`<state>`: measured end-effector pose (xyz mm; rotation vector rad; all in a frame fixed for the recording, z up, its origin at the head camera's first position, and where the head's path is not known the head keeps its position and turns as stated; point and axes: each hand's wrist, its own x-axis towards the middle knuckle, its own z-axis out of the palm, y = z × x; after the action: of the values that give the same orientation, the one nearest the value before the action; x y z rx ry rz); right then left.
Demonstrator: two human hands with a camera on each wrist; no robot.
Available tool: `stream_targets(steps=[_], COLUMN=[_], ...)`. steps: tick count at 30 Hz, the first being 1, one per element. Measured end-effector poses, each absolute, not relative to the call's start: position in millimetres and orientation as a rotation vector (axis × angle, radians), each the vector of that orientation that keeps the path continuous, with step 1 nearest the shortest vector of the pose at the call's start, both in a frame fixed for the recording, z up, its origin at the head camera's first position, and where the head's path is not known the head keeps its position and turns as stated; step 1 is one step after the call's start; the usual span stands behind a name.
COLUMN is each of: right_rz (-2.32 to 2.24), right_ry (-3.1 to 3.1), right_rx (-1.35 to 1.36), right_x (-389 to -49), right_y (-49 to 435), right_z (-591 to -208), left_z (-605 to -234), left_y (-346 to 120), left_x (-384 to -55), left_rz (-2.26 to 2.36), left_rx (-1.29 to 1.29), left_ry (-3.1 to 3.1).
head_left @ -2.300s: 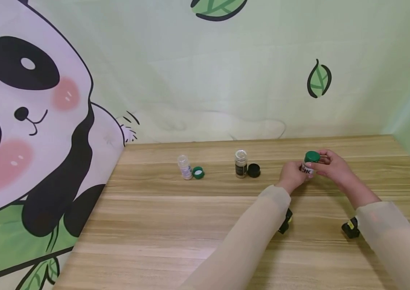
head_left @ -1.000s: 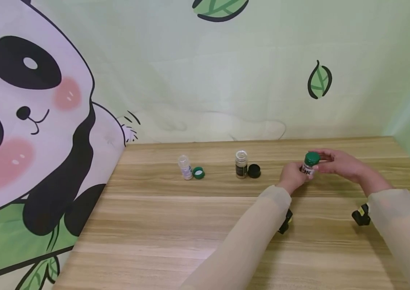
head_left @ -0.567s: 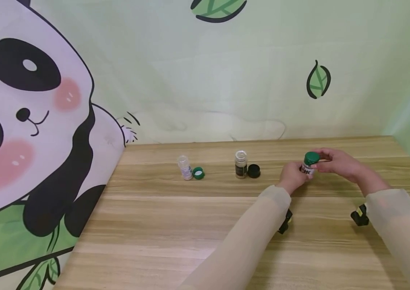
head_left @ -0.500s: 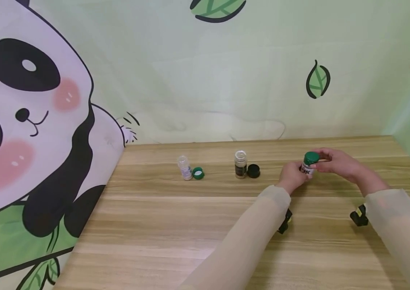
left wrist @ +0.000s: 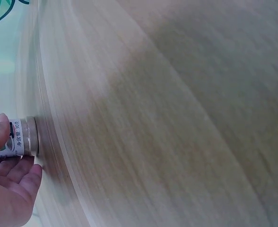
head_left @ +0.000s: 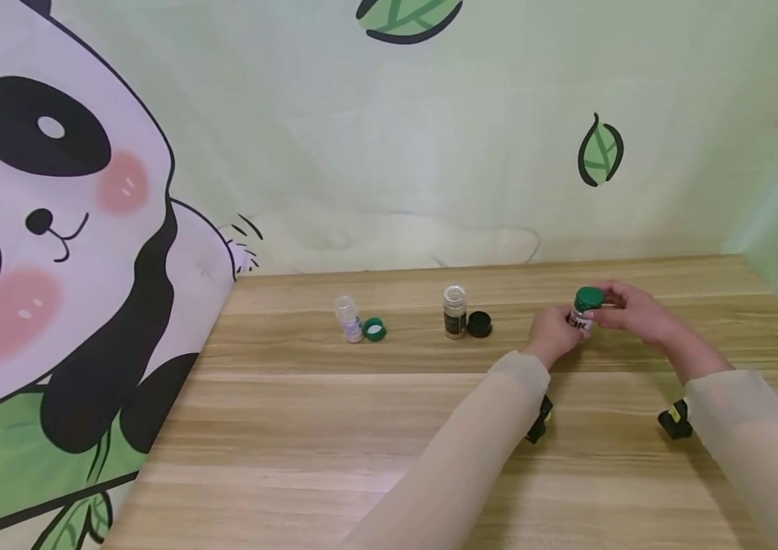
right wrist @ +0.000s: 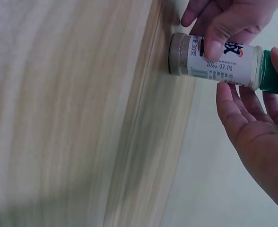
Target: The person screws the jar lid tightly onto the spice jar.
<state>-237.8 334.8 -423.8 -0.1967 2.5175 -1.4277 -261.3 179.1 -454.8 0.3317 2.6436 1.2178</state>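
A spice jar with a white label (head_left: 581, 322) and a green cap (head_left: 589, 299) stands upright on the table at the right of the head view. My left hand (head_left: 549, 336) grips the jar's body, its thumb across the label in the right wrist view. Around the green cap are the fingers of my right hand (head_left: 636, 313), with the thumb pressed on its near side. The right wrist view shows the cap (right wrist: 274, 73) sitting on the jar's neck, partly covered by that thumb. In the left wrist view, only the base end of the jar (left wrist: 30, 136) shows well.
Left of my hands stands an uncapped jar with a dark label (head_left: 455, 321), a black cap (head_left: 479, 324) beside it. Farther left are a clear uncapped jar (head_left: 348, 319) and its neighbouring green cap (head_left: 374, 330). A printed panda backdrop (head_left: 361, 153) rises behind the wooden table (head_left: 334, 435).
My right wrist has swung outward and then partly back, while its fingers have shifted around the green cap. My left hand keeps its hold on the jar, which stays in place.
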Motion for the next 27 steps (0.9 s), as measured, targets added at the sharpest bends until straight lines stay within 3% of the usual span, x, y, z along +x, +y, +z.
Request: stream_targets(steps=[27], right_rz=[-1.496], right_ry=[2.603], right_rx=[0.048], right_x=[-229], right_y=[316], right_z=[-430], left_z=[-456], left_y=[183], left_x=[-260], left_rz=[1.249], left_rx=[0.272], left_ry=[2.632])
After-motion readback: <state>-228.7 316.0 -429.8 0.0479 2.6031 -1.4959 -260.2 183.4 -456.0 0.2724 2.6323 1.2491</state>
